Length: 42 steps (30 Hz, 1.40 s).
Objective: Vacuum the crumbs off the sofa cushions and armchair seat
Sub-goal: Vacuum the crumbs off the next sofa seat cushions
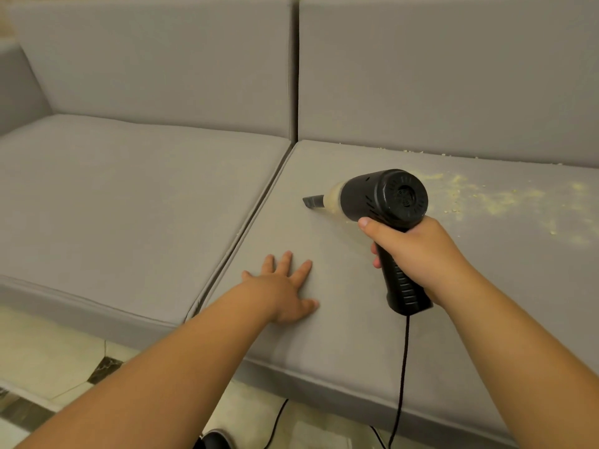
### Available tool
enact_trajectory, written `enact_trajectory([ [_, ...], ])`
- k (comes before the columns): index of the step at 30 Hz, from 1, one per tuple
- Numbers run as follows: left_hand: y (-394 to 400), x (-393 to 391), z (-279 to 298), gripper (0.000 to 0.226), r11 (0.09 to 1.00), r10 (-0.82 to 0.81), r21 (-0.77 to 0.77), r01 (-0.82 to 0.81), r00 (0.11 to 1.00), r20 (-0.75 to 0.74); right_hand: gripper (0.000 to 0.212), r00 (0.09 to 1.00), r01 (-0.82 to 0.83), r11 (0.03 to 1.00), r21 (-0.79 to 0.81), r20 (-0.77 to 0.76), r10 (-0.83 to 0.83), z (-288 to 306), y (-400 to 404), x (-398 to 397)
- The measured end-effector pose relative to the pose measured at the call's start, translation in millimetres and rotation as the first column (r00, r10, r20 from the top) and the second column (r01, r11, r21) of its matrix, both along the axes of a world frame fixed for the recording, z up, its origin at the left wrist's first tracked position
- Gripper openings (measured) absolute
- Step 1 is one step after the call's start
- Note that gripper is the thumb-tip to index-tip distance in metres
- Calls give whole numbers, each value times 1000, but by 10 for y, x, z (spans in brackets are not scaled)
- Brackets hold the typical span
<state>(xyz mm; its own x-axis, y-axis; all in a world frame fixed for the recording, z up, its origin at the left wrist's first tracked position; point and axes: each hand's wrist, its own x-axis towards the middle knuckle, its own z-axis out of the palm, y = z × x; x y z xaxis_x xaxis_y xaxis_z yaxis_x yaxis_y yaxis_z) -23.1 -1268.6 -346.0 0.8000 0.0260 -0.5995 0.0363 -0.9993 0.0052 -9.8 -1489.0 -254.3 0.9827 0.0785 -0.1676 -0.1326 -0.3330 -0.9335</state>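
Right hand (418, 254) wrapped around the grip of the black handheld vacuum (384, 202), nozzle (312, 201) down on the right seat cushion (324, 335) ahead and left of it. Left hand (285, 286) flat, fingers spread, pressing that cushion. Yellow crumbs (486, 196) scattered beyond and right of the right hand.

Both forearms bare to frame edge, no sleeves visible. Left hand (285, 286) and right hand (418, 254): no rings, watch, gloves.
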Motion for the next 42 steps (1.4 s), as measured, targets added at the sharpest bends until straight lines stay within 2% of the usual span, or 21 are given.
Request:
enact_trajectory([
  [8,124,-7,-13,81,999,-24,-27,25,999,48,31,999,-44,995,-92,-14,43,103,-50,-72],
  [13,244,21,-59,84,997,-27,-67,32,996,81,26,990,119,987,-107,87,-110,182,-249,-120],
  [16,238,51,-49,85,997,-38,-63,43,996,78,24,984,168,982,-90,81,-160,183,-329,-128],
  [20,219,81,-38,87,998,-32,-53,36,997,68,25,990,139,983,-122,49,-133,155,-302,-142],
  [23,213,81,-41,87,998,-31,-54,34,997,68,25,993,121,989,-87,28,-119,135,-259,-151],
  [42,200,81,-36,87,999,-31,-39,33,998,52,27,998,63,995,-82,10,-62,141,-107,-177],
])
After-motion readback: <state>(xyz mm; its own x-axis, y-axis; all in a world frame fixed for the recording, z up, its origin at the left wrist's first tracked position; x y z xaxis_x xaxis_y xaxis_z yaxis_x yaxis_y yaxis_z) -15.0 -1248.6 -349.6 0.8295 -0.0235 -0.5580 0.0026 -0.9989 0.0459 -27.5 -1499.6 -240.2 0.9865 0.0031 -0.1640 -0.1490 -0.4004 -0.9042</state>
